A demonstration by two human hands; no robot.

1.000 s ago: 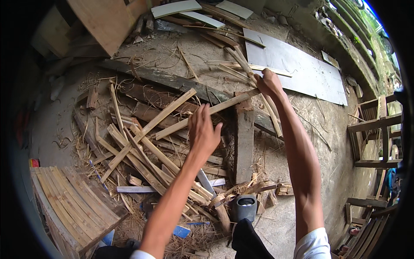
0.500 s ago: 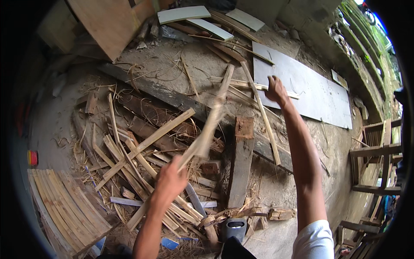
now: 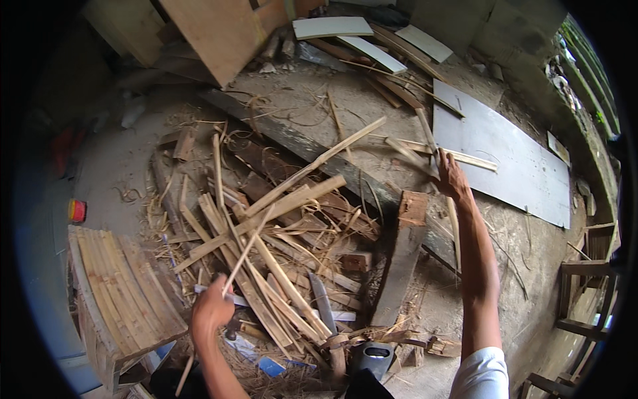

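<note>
My left hand (image 3: 211, 307) is closed around a thin wooden stick (image 3: 248, 251), whose lower end shows below my wrist. It hovers at the near left edge of a heap of split wooden strips (image 3: 276, 286). One long strip (image 3: 316, 163) lies across the top of the heap, pointing away to the right. My right hand (image 3: 452, 175) reaches far forward, its fingers closed on a wooden strip (image 3: 426, 132) near the grey sheet. Another pale strip (image 3: 475, 160) lies beside those fingers on the sheet, and a blurred piece (image 3: 411, 155) touches or nearly touches them.
A dark beam (image 3: 286, 143) runs diagonally behind the heap; a thick squared timber (image 3: 399, 272) stands near centre. The flat grey sheet (image 3: 512, 156) lies at right. A slatted bamboo stool (image 3: 126, 292) is at near left, wooden frames (image 3: 588, 292) at far right. White boards (image 3: 332, 27) lie behind.
The strip my left hand held now lies on the heap, and that hand has drawn back toward me with a thin stick. My right hand has come down onto a strip. The view has shifted.
</note>
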